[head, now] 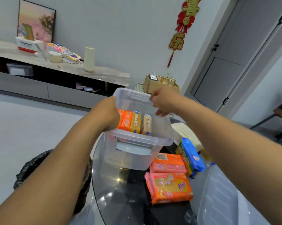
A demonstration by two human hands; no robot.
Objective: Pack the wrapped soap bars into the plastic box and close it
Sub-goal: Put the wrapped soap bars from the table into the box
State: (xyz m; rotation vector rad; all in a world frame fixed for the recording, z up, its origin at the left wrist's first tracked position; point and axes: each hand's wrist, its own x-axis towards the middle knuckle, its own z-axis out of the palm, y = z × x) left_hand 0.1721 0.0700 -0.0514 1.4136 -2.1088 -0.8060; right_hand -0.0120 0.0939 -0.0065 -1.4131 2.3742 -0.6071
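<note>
Plastic box (137,140): clear, lidless, sits on the glass-topped desk (114,184), tilted toward the camera so its open mouth faces up and forward. A grey latch handle shows on its near end wall.

Head view, contents: four wrapped soap bars stand on edge in a row against the left wall of the box. Two are orange (126,121), next a yellow one (135,122), then a paler yellow one (146,125). The right half of the box interior is bare.

Left hand (109,113): closed around the left rim of the box, fingers curled over the edge beside the orange bars. Right hand (161,101): at the far right corner of the rim, thumb and fingers pinched on the edge, the lower fingers hanging loose inside the wall.

Head view, desk surface right of the box: a stack of soap multipacks (169,185) in orange and pink wrap lies flat, just beside the box's near right corner. A blue-wrapped pack (193,155) stands on edge against a yellow-green one behind the stack. The clear box lid (218,197) lies at the lower right, partly under the right forearm.

Surroundings: a black bag (33,168) on the floor left of the desk, under the left forearm. A low cabinet (56,88) along the far wall. A red and gold hanging ornament (184,28) beside a grey door (234,54).
</note>
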